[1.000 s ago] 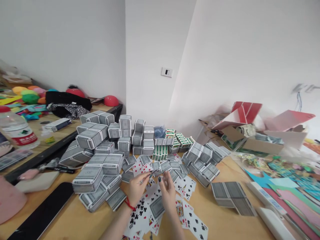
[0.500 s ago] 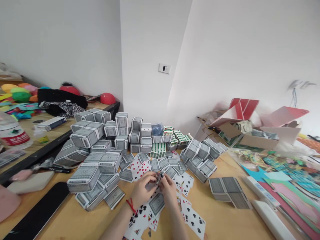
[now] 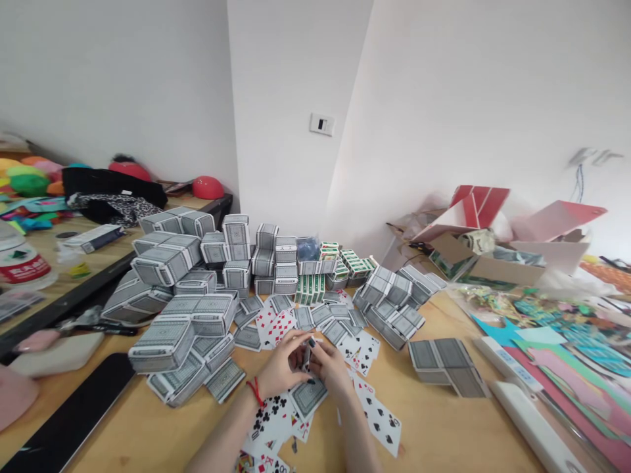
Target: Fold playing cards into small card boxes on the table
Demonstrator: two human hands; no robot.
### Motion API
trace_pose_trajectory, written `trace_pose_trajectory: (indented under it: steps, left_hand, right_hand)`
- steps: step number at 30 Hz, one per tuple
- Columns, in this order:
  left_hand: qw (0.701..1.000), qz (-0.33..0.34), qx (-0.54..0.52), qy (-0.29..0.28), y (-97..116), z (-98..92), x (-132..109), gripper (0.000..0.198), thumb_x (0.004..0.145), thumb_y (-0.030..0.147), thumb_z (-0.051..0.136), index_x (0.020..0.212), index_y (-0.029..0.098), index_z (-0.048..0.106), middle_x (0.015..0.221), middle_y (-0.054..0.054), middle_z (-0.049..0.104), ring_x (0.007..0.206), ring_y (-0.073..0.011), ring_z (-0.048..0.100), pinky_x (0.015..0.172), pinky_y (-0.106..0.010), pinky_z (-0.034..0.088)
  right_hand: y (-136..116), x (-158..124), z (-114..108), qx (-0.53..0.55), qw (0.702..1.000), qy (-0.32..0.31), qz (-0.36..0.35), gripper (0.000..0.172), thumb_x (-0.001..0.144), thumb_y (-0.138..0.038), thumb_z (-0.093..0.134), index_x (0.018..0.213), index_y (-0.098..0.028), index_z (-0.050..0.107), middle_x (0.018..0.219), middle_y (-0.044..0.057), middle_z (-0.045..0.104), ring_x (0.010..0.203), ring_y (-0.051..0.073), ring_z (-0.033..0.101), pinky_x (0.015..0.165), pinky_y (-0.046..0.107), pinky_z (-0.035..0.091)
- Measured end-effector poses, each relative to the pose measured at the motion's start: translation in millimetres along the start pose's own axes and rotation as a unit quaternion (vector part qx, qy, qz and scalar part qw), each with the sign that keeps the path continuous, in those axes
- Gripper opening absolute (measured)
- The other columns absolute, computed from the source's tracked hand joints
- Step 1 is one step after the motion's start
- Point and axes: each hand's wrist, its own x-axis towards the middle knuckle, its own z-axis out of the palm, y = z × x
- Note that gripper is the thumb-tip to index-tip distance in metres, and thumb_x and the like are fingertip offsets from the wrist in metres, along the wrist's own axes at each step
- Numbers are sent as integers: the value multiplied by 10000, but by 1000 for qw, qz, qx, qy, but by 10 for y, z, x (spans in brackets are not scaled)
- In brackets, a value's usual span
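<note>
My left hand (image 3: 280, 369), with a red string on its wrist, and my right hand (image 3: 331, 369) meet over the middle of the table. Their fingers curl around a grey-patterned playing card (image 3: 306, 357), mostly hidden between them. Just below lies a face-down card (image 3: 308, 398). Face-up cards, such as a nine of spades (image 3: 383, 424) and a club card (image 3: 276, 415), spread beside and under my forearms. Beyond my fingertips are red diamond cards (image 3: 282, 324) and several loose grey-backed pieces (image 3: 323, 314).
Blocks built of folded cards (image 3: 165, 338) are stacked at the left and back. More stand as a joined block (image 3: 392, 299) on the right, with a low folded piece (image 3: 446, 368) nearer. Green card boxes (image 3: 310, 289) sit behind. Coloured paper (image 3: 572, 381) and a carton (image 3: 507, 272) lie far right.
My fingers have shifted around the card, and my left thumb now reaches lower, opening a wider gap between the hands. The whole view has moved slightly.
</note>
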Motion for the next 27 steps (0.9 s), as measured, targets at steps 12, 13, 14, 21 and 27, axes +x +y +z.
trace_pose_trajectory:
  steps: [12, 13, 14, 21, 27]
  left_hand:
    - [990, -61, -104, 71, -60, 6, 24, 562, 560, 100, 677, 1076, 192, 473, 897, -18, 580, 759, -145, 563, 696, -291, 491]
    - [989, -54, -110, 77, -50, -9, 33, 488, 586, 119, 666, 1042, 190, 506, 927, -28, 582, 805, -156, 567, 734, -301, 486]
    - [989, -44, -112, 84, -38, -27, 42, 389, 625, 147, 645, 998, 185, 541, 947, -38, 583, 853, -167, 565, 774, -309, 475]
    - [976, -90, -118, 157, -59, -74, 75, 270, 791, 383, 482, 921, 167, 580, 848, -41, 616, 742, -161, 571, 684, -290, 469]
    - [974, -108, -115, 165, -145, -47, 87, 354, 819, 443, 422, 997, 171, 562, 911, -43, 625, 818, -171, 576, 716, -285, 470]
  right_hand:
    - [-92, -95, 156, 49, 996, 75, -14, 411, 577, -458, 719, 794, -113, 665, 746, 90, 688, 613, 168, 632, 543, 247, 487]
    - [-84, -84, 147, 51, 995, 81, -14, 421, 564, -460, 726, 791, -110, 665, 752, 96, 691, 612, 171, 633, 547, 253, 490]
    - [-75, -75, 138, 52, 995, 84, -16, 427, 558, -460, 729, 792, -108, 665, 765, 102, 694, 622, 175, 636, 561, 259, 495]
    - [-6, -28, 97, 66, 993, 88, -34, 440, 572, -469, 719, 821, -111, 661, 828, 126, 698, 763, 236, 656, 652, 306, 506]
    - [46, 27, 91, 78, 992, 95, 3, 458, 522, -483, 741, 779, -111, 666, 777, 131, 699, 748, 235, 661, 571, 259, 488]
